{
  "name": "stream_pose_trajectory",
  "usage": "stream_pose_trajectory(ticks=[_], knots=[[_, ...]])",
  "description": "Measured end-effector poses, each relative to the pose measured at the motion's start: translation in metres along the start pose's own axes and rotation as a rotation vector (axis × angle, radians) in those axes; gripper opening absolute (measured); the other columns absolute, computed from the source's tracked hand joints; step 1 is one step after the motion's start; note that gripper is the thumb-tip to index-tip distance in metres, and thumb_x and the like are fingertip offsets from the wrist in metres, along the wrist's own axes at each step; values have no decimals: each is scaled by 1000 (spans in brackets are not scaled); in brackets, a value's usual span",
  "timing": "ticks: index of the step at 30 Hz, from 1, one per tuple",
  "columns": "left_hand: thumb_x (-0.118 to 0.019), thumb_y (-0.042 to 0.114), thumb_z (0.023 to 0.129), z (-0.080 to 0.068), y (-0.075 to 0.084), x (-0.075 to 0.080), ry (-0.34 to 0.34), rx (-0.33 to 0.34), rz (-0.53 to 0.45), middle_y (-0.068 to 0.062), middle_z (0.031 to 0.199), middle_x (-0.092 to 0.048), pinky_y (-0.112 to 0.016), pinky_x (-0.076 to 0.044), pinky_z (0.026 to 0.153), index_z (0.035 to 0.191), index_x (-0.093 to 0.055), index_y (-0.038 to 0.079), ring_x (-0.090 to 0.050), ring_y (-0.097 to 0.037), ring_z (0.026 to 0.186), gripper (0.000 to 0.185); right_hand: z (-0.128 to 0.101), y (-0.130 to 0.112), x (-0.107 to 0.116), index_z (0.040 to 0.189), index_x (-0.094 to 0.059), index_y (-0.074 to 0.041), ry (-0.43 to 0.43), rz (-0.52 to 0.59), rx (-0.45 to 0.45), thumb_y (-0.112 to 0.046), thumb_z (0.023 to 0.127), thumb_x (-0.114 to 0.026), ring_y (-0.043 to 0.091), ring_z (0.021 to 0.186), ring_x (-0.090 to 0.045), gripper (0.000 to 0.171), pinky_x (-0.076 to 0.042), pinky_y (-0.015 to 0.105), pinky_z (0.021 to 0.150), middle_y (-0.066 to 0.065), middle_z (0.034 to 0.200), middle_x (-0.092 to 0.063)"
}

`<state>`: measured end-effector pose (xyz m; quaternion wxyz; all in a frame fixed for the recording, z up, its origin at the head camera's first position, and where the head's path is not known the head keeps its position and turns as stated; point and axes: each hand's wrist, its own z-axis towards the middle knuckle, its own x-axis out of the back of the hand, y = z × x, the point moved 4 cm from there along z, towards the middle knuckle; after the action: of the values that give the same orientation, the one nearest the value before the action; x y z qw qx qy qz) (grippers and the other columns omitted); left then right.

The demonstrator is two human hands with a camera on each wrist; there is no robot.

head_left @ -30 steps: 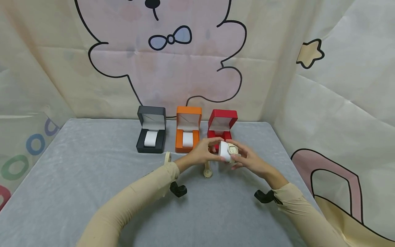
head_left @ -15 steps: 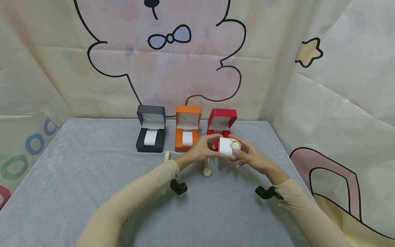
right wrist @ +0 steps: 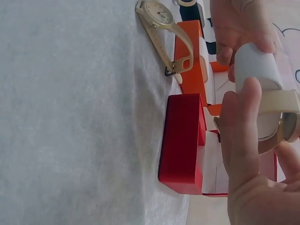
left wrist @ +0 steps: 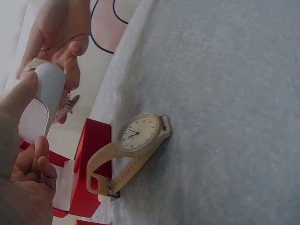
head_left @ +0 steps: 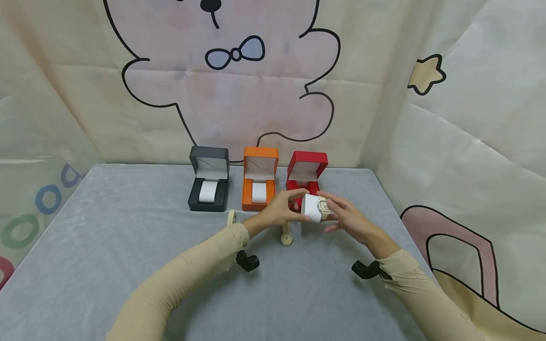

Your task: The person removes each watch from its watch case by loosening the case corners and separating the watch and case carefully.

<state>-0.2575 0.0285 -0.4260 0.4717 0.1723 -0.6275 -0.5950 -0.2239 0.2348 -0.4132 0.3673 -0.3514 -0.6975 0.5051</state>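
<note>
Above the front of the red watch box, my left hand pinches a white watch cushion between thumb and fingers. A cream wristwatch sits around the cushion's right end. My right hand holds the watch there, its fingers along the strap in the right wrist view. Part of the strap's underside is hidden by the fingers. Below the left hand, a second cream watch with a round dial lies on the cloth, its strap buckled in a loop.
A black watch box and an orange watch box stand with lids raised left of the red one, each containing a white cushion. Another pale watch lies partly behind the left forearm. Grey cloth covers the table; a printed curtain hangs behind.
The cushion and watch rose slightly, then came back down. The watch face has turned further to the right, and the right thumb has shifted up over it. The left hand keeps its pinch.
</note>
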Motion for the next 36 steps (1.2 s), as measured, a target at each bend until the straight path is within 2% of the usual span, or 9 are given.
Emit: stream_pose_trajectory(ticks=[2, 5, 9, 12, 16, 20, 25, 30, 36], knots=[[-85, 16, 83, -1, -1, -1, -2, 7, -2, -12, 109, -66, -21, -43, 68, 146, -52, 6, -59, -35, 98, 71, 1, 1, 0, 160, -31, -15, 11, -4, 3, -33, 110, -41, 19, 111, -66, 54, -61, 38, 81, 11, 156, -35], [-85, 15, 83, -1, -1, -1, 6, 15, -19, -11, 114, -67, -20, -43, 68, 146, -51, 6, -59, -36, 99, 72, 1, 1, 0, 161, -27, -15, 11, 18, 9, -29, 110, -43, 15, 111, -66, 56, -60, 37, 86, 13, 155, -36], [-85, 16, 82, -1, -2, 1, 25, 20, -30, -11, 116, -67, -20, -45, 68, 146, -52, 9, -59, -31, 97, 72, 0, 1, 0, 162, -22, -14, 27, 58, -1, -22, 108, -49, 9, 112, -64, 62, -58, 32, 92, 5, 145, -49], [-85, 16, 82, -1, -2, 2, 36, 22, -32, -12, 109, -66, -21, -45, 66, 146, -52, 12, -58, -29, 95, 72, -1, 0, 1, 162, -21, -10, 40, 86, -5, -17, 106, -52, 7, 112, -64, 64, -57, 31, 94, -5, 134, -57], [-85, 17, 83, -1, -3, 5, 51, 41, -51, -15, 110, -64, -22, -47, 68, 146, -52, 14, -58, -27, 93, 71, -2, -1, 2, 160, -24, -4, 74, 105, -7, -13, 105, -53, 6, 111, -64, 63, -56, 29, 95, -7, 131, -60], [-85, 19, 83, -1, -4, 7, 70, 63, -58, -13, 115, -63, -23, -49, 72, 147, -51, 16, -59, -27, 96, 73, -2, 0, 4, 159, -29, -3, 118, 101, -17, -12, 104, -56, 5, 111, -63, 62, -55, 24, 93, 8, 144, -53], [-85, 21, 83, 1, -4, 9, 75, 63, -56, -7, 128, -64, -22, -50, 74, 146, -52, 18, -60, -26, 96, 71, -2, 2, 7, 159, -27, -2, 134, 71, -21, -12, 103, -57, 3, 106, -62, 64, -54, 19, 91, 25, 160, -30], [-85, 24, 83, 4, -7, 11, 79, 76, -35, -8, 140, -62, -28, -55, 82, 145, -53, 17, -60, -23, 100, 71, -2, 7, 11, 160, -27, -6, 113, 22, -21, -10, 102, -57, 3, 115, -57, 65, -53, 19, 94, 22, 166, -22], [-85, 26, 83, 9, -11, 14, 81, 112, -36, -9, 146, -58, -46, -47, 109, 148, -50, 14, -56, -28, 129, 75, -2, 14, 18, 161, -26, -8, 84, 6, -14, -7, 101, -58, 5, 122, -52, 68, -53, 19, 94, 22, 168, -15]])
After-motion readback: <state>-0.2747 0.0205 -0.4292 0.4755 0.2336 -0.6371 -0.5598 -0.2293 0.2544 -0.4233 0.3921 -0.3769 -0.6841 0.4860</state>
